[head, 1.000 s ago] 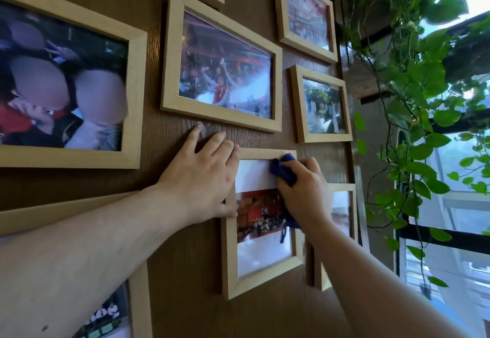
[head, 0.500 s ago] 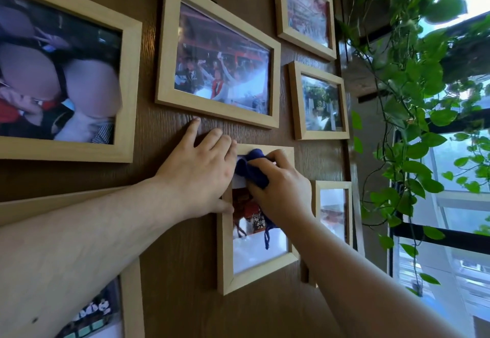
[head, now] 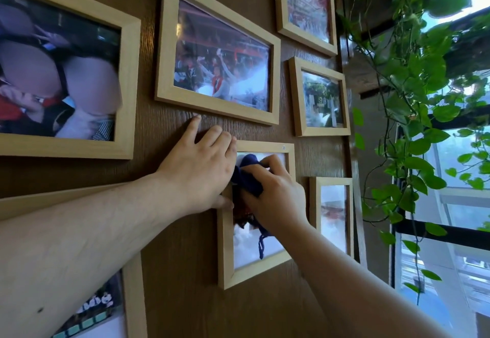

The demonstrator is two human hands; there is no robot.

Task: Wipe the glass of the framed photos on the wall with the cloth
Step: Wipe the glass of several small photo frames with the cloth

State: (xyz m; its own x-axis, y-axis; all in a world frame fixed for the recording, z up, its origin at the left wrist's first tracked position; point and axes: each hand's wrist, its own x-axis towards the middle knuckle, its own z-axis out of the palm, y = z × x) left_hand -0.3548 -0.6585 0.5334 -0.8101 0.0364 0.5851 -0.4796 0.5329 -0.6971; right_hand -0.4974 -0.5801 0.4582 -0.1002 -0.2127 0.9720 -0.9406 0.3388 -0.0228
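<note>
Dark blue cloth (head: 248, 176), bunched, pressed against the upper left of the glass in the small portrait frame (head: 225, 253) low at the middle of the brown wood wall (head: 180, 284). Loose thread trailing from the bunch down over the lower glass. Right hand (head: 275, 194) curled tight around the cloth, fingertips pushing it onto the pane. Left hand (head: 197, 172) spread flat, fingers on the wall, thumb and palm edge on the frame's left rail, apparently steadying it.

Step in hand, by the look of it: wiping this one frame, near its top. Lower half of the pane apparently not yet covered. Next move likely calls for drawing the cloth down and across to the bottom corners, with steady pressure and the frame kept braced against swinging.

Around it: narrow frame (head: 331, 215) just to the right, larger landscape frame (head: 217, 56) above, more beyond; trailing green vine (head: 413, 99) by the window (head: 461, 152).
</note>
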